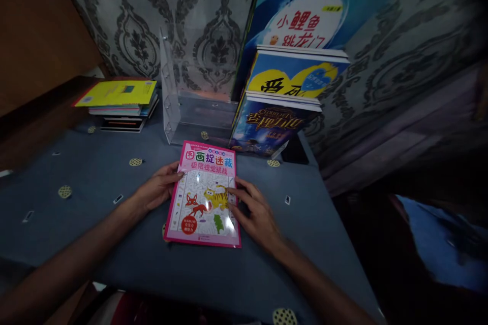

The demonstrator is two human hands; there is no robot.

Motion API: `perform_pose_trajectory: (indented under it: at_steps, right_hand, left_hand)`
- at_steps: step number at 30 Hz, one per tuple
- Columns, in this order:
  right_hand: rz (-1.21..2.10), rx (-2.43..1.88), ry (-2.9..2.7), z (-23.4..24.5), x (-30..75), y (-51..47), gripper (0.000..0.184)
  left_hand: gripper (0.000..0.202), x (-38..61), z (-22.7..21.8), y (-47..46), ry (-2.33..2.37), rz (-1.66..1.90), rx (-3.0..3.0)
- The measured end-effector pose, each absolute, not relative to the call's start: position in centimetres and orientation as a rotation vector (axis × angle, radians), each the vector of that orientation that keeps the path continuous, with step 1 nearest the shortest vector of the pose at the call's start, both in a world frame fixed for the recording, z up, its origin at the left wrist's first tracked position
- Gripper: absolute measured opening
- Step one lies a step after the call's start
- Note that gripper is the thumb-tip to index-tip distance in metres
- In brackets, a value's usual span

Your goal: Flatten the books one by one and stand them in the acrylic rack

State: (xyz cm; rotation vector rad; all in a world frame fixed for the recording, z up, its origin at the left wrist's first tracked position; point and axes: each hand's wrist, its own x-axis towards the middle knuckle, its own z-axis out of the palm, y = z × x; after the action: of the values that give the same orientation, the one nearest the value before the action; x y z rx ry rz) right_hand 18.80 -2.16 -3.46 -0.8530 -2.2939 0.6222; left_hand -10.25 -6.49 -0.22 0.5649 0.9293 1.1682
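Note:
A pink picture book (208, 198) with a fox and a striped cat on its cover is between my two hands, tilted up slightly toward me over the table. My left hand (162, 185) grips its left edge, thumb on the cover and the other fingers behind. At the right edge, my right hand (256, 210) holds it with fingers lying on the cover. Just beyond the book stands a clear acrylic book rack (171, 86). Its right column holds a dark blue book (267, 129), a blue and yellow book (293, 73) and a tall teal book (305, 15) in tiers.
A stack of books with a yellow one (122, 92) on top lies at the back left. The grey-blue tablecloth (114, 244) has a lotus-pod pattern. Patterned wallpaper (133, 20) rises behind the rack. A dark flat object (293, 151) lies right of the rack, by the table's edge.

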Motion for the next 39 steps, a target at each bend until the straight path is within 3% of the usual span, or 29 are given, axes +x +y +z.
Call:
perform_pose_trajectory:
  at_steps: [8, 13, 17, 21, 26, 31, 35, 39]
  right_hand:
    - [0.949, -1.05, -2.035, -3.3, 18.9, -2.3, 0.05]
    - [1.338, -1.095, -1.713, -2.6, 18.2, -2.6, 0.073]
    - [1.713, -1.017, -1.581, -1.5, 17.9, -2.5, 0.065]
    - [1.798, -0.971, -1.549, 0.0, 17.7, -2.2, 0.057]
    - [1.581, -0.825, -1.707, 3.6, 17.0, -1.3, 0.044]
    - [0.994, -0.751, -1.93, 6.2, 15.9, -1.4, 0.035]
    - [0.681, -0.747, -2.004, 4.7, 15.2, -2.0, 0.032]
    - [0.545, -0.751, -2.049, 1.9, 15.4, -2.3, 0.032]
  left_hand:
    - [0.047, -9.9, 0.4, -7.0, 0.865, 1.15, 0.607]
    - [0.05, -9.6, 0.6, -7.3, 0.827, 1.145, 0.636]
    - [0.049, -9.6, 0.5, -7.4, 0.828, 1.175, 0.649]
    - [0.043, -9.5, 1.2, -7.4, 0.836, 1.226, 0.672]
    - [0.033, -9.7, 4.1, -6.5, 0.899, 1.343, 0.725]
    - [0.021, -10.5, 6.1, -5.2, 0.94, 1.61, 0.905]
    - [0.013, -10.9, 5.5, -4.9, 1.007, 1.669, 1.047]
    - [0.017, -10.9, 4.5, -5.2, 1.021, 1.617, 1.114]
